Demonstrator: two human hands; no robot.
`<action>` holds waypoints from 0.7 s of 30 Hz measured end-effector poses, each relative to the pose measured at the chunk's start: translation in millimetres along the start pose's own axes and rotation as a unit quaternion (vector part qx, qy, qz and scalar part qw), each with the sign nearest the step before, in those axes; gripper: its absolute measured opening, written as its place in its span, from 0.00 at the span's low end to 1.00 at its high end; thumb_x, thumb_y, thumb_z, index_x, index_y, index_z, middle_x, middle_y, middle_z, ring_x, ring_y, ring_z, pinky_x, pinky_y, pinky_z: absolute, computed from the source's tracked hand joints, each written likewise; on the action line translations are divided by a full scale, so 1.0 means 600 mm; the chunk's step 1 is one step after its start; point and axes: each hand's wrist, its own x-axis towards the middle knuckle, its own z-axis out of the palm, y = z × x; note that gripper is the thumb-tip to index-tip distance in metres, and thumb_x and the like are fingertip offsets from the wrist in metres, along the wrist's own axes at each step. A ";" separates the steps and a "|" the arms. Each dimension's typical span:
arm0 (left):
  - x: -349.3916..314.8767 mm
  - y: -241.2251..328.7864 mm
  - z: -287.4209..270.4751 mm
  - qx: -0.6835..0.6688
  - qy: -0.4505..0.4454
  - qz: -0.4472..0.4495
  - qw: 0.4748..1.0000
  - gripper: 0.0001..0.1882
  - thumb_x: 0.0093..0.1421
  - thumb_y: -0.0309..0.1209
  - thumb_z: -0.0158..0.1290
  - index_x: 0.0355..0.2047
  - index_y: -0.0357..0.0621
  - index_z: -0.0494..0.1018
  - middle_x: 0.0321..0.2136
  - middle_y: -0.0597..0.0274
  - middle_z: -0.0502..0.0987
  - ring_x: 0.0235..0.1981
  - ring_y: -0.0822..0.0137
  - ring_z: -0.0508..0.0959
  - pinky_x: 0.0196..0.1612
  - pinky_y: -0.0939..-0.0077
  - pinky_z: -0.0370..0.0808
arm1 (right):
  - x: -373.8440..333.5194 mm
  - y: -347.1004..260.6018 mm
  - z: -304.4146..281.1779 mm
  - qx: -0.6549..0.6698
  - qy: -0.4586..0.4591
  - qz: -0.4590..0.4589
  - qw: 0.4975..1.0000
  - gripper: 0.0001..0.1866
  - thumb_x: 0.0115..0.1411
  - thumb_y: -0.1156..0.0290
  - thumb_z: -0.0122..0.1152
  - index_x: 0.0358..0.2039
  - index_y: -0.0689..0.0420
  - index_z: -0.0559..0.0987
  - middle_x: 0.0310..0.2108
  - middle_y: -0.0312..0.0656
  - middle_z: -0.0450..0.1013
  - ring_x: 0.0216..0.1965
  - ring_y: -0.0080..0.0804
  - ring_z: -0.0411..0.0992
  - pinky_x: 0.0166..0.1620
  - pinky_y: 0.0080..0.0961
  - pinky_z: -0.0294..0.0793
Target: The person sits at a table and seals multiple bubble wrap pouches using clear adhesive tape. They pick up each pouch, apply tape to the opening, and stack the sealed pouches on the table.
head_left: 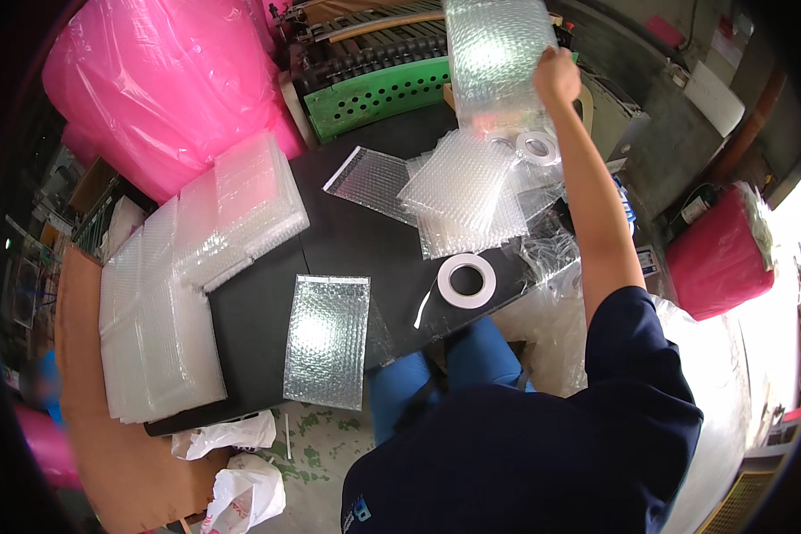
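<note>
My right arm reaches far across the black table (267, 267). At its end, my right hand (557, 78) is closed on the right edge of a large clear bubble wrap sheet (498, 62), which stands up at the far side. Below that hand lie a loose pile of bubble wrap pouches (463, 191) and a small roll of white tape (537, 149). Closer to me rests a larger tape roll (466, 303), its loose end trailing left. A single bubble wrap pouch (327, 343) with a white strip along its top lies at the near edge. My left hand is out of view.
Stacks of bubble wrap pouches (156, 329) cover the table's left end. Behind are a pink plastic-wrapped bulk (165, 89) and a green perforated machine panel (378, 93). Crumpled clear plastic (552, 254) hangs at the right edge. White plastic bags (245, 494) lie below left.
</note>
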 end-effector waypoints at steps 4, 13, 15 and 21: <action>0.023 0.050 0.050 -0.082 -0.071 -0.009 0.994 0.24 0.55 0.43 0.52 0.50 0.46 0.70 0.54 0.51 0.63 0.56 0.47 0.61 0.55 0.45 0.55 | 0.008 0.082 -0.014 0.096 -0.068 0.131 0.984 0.39 0.54 0.38 0.56 0.42 0.69 0.73 0.34 0.57 0.75 0.38 0.54 0.75 0.44 0.44 0.72; -0.013 0.023 0.048 -0.101 -0.062 -0.104 0.987 0.21 0.54 0.40 0.53 0.47 0.45 0.71 0.49 0.51 0.66 0.52 0.50 0.65 0.52 0.50 0.58 | -0.162 0.018 0.011 -0.025 0.027 -0.120 0.992 0.11 0.57 0.67 0.54 0.39 0.57 0.71 0.38 0.51 0.74 0.39 0.53 0.73 0.39 0.47 0.71; -0.027 0.012 0.036 -0.093 -0.052 -0.122 0.987 0.21 0.54 0.40 0.54 0.46 0.44 0.71 0.48 0.50 0.66 0.51 0.51 0.66 0.52 0.51 0.59 | -0.220 -0.006 0.083 -0.227 -0.028 -0.214 0.950 0.07 0.58 0.69 0.50 0.36 0.55 0.70 0.41 0.48 0.74 0.36 0.52 0.73 0.35 0.54 0.70; -0.077 -0.036 0.004 -0.088 -0.021 -0.190 0.978 0.19 0.53 0.38 0.55 0.44 0.44 0.72 0.45 0.50 0.69 0.49 0.53 0.68 0.50 0.53 0.62 | -0.437 0.011 0.159 -0.351 -0.502 -0.190 0.768 0.61 0.42 0.36 0.64 0.68 0.48 0.43 0.66 0.66 0.41 0.62 0.80 0.39 0.54 0.79 0.45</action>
